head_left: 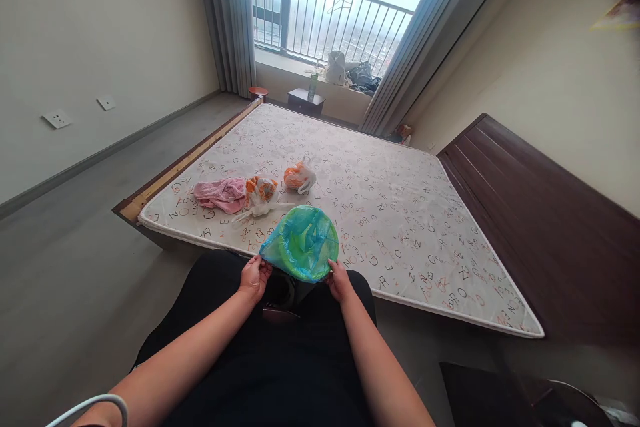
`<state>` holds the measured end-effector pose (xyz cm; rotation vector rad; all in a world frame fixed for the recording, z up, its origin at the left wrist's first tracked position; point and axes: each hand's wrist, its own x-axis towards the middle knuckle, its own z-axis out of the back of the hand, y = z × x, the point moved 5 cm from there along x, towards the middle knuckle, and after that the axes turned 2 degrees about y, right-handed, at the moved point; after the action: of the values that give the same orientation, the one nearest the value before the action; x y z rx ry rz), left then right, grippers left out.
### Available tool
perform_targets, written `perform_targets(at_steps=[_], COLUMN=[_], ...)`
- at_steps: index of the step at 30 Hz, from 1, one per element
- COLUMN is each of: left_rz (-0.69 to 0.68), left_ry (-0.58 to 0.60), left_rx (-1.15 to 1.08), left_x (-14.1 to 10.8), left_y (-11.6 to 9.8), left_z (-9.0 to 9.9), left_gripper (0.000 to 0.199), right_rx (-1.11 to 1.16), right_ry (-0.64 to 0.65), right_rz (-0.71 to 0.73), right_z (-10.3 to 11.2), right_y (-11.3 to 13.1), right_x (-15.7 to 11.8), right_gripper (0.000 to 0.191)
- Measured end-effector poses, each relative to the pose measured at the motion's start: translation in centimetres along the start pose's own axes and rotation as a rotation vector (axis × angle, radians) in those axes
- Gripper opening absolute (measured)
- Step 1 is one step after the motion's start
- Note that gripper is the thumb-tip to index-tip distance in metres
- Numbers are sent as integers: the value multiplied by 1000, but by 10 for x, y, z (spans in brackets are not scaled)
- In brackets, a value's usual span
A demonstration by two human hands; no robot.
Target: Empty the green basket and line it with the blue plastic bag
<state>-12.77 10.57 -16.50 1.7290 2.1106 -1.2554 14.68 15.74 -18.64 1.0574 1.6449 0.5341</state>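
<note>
A thin blue plastic bag (271, 247) is spread over a green round bin (334, 235) at the mattress's near edge, in front of my knees. The bag lines the inside of the bin and drapes over its rim. My left hand (255, 277) pinches a stretched-out corner of the bag, to the left of the rim. At the rim's lower right, my right hand (339, 279) has its fingers closed on the bag's edge; whether it also grips the bin's rim I cannot tell.
On the letter-printed mattress (400, 213) lie a pink cloth (220, 195) and two knotted bags with orange contents, one nearer (261, 193) and one farther (300, 177). A dark headboard (540, 213) stands right. Beyond the bed is a small nightstand (306, 101) with a green bottle (313, 87).
</note>
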Motion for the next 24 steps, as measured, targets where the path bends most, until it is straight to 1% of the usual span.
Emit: perform_targets(at_steps=[3, 7, 15, 21, 24], left_rz=[20, 36, 67, 94, 117], left_ry=[10, 16, 59, 77, 93], left_rx=[52, 47, 48, 94, 87], left_x=[-4, -5, 0, -2, -2], left_y=[0, -1, 4, 7, 7], left_z=[-2, -3, -2, -2, -4], left_gripper=[22, 21, 20, 14, 18], right_rx=[8, 7, -15, -21, -19], right_ry=[-3, 1, 11, 11, -4], right_rz=[3, 3, -4, -2, -8], right_z=[0, 1, 1, -1, -2], right_y=[-1, -2, -1, 0, 1], right_x=[1, 2, 1, -1, -1], right_gripper=[27, 29, 31, 33, 31])
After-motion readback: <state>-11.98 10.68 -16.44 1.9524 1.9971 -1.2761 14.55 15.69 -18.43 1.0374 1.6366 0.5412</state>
